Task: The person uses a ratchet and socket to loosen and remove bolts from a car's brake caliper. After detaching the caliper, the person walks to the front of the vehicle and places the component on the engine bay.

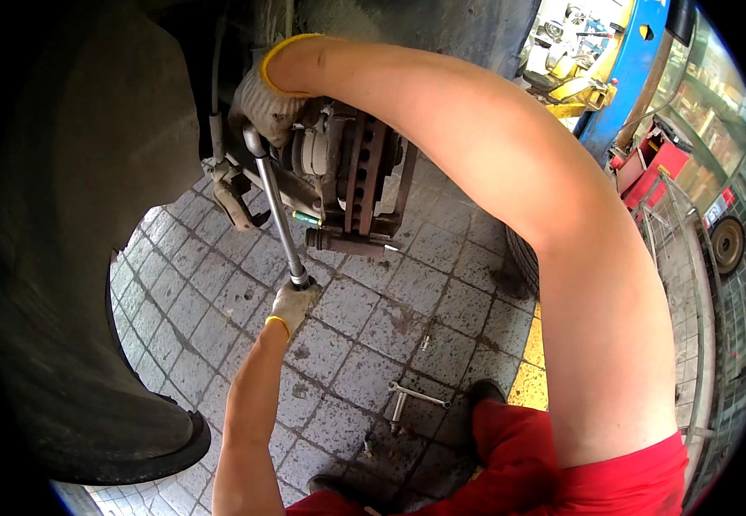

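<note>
Gripping ratchet wrench (pixel 277 206) — left hand (pixel 292 304) fingers closed on handle, right hand (pixel 266 105) at head

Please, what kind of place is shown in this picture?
Most likely a car repair workshop. A bare brake disc hangs under a wheel arch with no wheel fitted, two gloved hands work a long ratchet wrench at it, and a blue lift post stands behind on the tiled floor.
</note>
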Action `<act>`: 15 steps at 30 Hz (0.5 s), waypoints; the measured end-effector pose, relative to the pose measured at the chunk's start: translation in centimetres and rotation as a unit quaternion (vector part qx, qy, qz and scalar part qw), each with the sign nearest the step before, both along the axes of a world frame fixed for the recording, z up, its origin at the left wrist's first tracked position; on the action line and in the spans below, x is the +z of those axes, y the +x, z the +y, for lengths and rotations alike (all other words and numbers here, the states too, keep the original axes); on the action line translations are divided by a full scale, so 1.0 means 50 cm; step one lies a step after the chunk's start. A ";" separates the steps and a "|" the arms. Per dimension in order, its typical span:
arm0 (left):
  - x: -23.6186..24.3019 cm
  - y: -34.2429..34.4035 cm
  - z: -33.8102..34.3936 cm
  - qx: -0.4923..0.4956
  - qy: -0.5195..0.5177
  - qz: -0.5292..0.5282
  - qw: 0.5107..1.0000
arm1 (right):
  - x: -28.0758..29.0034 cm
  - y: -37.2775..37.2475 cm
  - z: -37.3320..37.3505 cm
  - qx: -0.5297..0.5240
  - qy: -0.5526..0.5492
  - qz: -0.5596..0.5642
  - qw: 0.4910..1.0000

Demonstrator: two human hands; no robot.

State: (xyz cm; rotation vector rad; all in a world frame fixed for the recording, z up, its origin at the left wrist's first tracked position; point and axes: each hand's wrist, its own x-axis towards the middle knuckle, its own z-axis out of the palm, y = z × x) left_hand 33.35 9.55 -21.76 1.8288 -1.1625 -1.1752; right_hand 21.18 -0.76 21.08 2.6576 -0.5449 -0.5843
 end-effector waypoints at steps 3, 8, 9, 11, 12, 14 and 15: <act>-0.038 0.035 0.051 -0.055 0.018 0.029 0.998 | -0.008 0.010 -0.004 -0.007 -0.006 0.001 1.000; 0.187 0.086 0.367 -0.097 0.111 0.115 0.982 | -0.025 -0.009 -0.017 0.008 -0.060 -0.013 0.998; 0.250 0.113 0.440 -0.162 0.081 0.118 0.976 | -0.016 -0.005 -0.009 0.021 -0.083 -0.035 0.996; 0.313 0.136 0.536 -0.160 0.013 0.301 0.940 | -0.022 -0.002 -0.061 0.048 -0.067 -0.004 0.997; 0.321 0.133 0.550 -0.157 0.022 0.393 0.906 | -0.023 0.004 -0.076 0.064 -0.059 0.011 0.996; 0.305 0.149 0.563 -0.175 0.061 0.493 0.850 | -0.028 0.019 -0.092 0.154 -0.093 0.052 0.982; 0.262 0.171 0.551 -0.200 0.082 0.508 0.834 | -0.026 0.019 -0.095 0.197 -0.112 0.073 0.971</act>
